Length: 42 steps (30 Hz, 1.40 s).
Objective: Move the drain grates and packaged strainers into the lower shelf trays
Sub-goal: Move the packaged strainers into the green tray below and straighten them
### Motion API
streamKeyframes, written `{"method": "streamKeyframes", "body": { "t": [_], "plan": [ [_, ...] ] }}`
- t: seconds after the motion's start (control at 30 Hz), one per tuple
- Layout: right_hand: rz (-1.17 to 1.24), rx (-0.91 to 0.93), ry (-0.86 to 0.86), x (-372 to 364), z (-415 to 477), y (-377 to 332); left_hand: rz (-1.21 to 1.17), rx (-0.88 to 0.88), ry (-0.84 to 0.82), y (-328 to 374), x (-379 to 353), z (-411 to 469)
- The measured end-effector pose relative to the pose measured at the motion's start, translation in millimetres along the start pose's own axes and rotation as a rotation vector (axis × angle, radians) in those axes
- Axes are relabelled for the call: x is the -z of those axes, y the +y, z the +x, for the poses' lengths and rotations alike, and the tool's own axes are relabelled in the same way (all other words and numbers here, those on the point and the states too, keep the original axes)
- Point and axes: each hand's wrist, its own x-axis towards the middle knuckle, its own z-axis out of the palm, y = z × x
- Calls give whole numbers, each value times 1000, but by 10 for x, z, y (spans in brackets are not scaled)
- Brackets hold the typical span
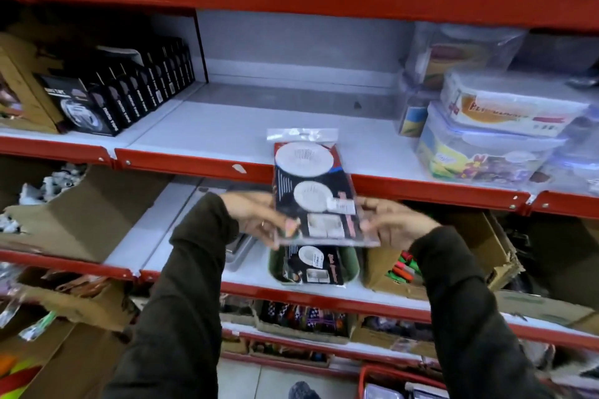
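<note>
A strainer pack (316,194) is held upright before the red shelf edge (194,165), above a green tray (351,264) on the lower shelf where another pack (312,266) already lies; the left hand (259,217) has its grip closed on the pack's lower left edge, the right hand (393,220) on its lower right. Black boxes (129,97) stand at upper left; clear containers (499,129) are stacked at right; cardboard boxes (486,253) flank the tray.

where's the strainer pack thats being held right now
In the head view, the strainer pack sits centre frame, held between the left hand and right hand, just above the green tray on the lower shelf.
</note>
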Motion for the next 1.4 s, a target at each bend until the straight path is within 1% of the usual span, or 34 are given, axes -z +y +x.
{"method": "streamKeyframes", "body": {
  "t": [0.03,0.1,0.2,0.3,0.4,0.47,0.53,0.63,0.7,0.77,0.87,0.9,0.97,1.0,1.03,1.13,1.2,1.27,1.33,1.4],
  "plan": [
    [9,-27,-65,-5,-14,179,25,61,-62,-172,-48,25],
    [-26,-47,-157,-69,-66,485,54,166,-118,-458,-187,70],
    [-112,-122,-201,-94,-110,909,51,311,-138,-870,-380,161],
    [-18,-243,-192,2,-43,1341,21,426,-163,-1263,-461,285],
    [99,-294,-135,82,24,1555,-42,464,-123,-1519,-479,401],
    [139,-304,-35,105,72,1586,-76,468,-65,-1601,-441,486],
    [134,-319,115,151,148,1576,-81,445,53,-1622,-379,581],
    [138,-272,428,144,327,1463,-211,380,300,-1520,-327,724],
    [87,-257,628,122,481,1360,-264,314,426,-1407,-324,830],
    [-9,-276,721,92,616,1319,-184,313,505,-1337,-328,917],
    [-166,-366,799,79,724,1311,114,414,528,-1349,-269,973],
    [-252,-397,840,73,726,1297,179,426,519,-1379,-239,971],
    [-549,-401,930,68,732,1247,235,400,545,-1443,-147,960],
    [-671,-380,953,37,728,1202,219,368,587,-1474,-97,942],
    [-745,-345,969,-16,763,1157,167,326,637,-1508,-20,928],
    [-842,-206,1003,-208,977,1053,9,199,748,-1572,242,869],
    [-783,-103,962,-365,1262,1025,-54,148,783,-1621,482,857],
    [-682,-46,894,-574,1560,1019,-136,117,853,-1669,724,877],
    [-555,-55,847,-808,1913,1044,-155,166,931,-1674,1007,870],
    [-503,-83,820,-1039,2261,1110,-185,266,948,-1724,1315,856]
  ]
}}
